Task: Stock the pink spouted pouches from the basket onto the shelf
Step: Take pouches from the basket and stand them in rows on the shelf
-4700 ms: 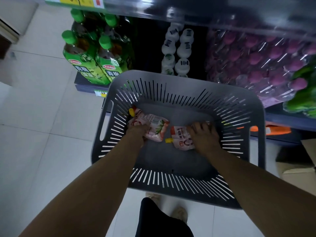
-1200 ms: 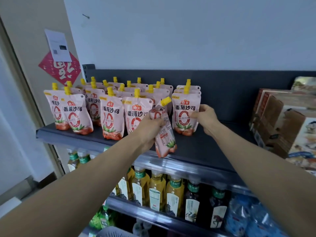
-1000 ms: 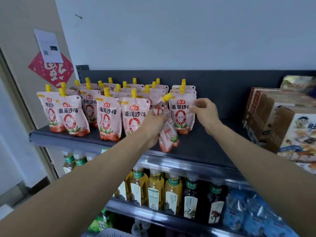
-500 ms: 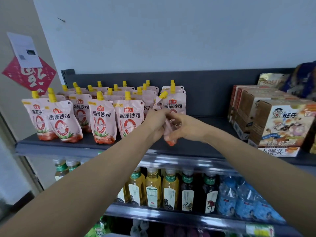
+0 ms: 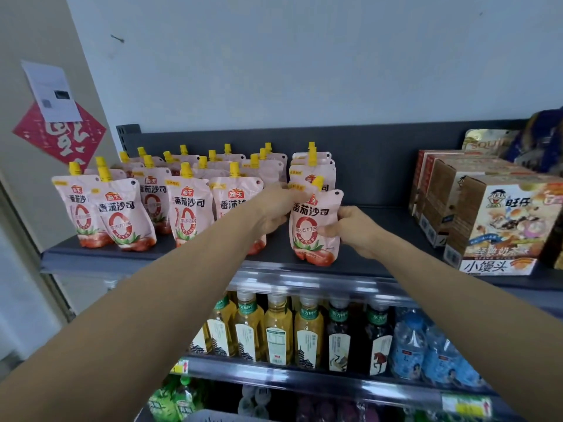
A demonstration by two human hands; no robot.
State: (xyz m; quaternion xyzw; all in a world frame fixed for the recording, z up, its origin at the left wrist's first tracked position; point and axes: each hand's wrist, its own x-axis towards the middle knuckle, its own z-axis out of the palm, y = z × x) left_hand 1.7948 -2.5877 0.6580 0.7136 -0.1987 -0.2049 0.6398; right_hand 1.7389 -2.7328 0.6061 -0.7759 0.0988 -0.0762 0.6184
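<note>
A pink spouted pouch (image 5: pixel 312 229) with a yellow cap stands upright near the front of the dark top shelf (image 5: pixel 274 257). My left hand (image 5: pixel 275 208) pinches its upper left corner. My right hand (image 5: pixel 350 228) grips its right side. Behind it stand more pouches in a short column (image 5: pixel 313 169). To the left, several rows of the same pouches (image 5: pixel 179 205) fill the shelf. The basket shows only as a grey sliver (image 5: pixel 213 417) at the bottom edge.
Cardboard snack boxes (image 5: pixel 499 220) fill the right of the top shelf, with bare shelf between them and the pouches. Bottles of tea and dark drinks (image 5: pixel 289 333) and water bottles (image 5: pixel 426 351) line the shelf below. A red paper sign (image 5: pixel 58 135) hangs on the left wall.
The tilted pouch in my left hand now stands upright on the shelf front. My right hand has left the standing pouch behind and taken hold of this one's right side.
</note>
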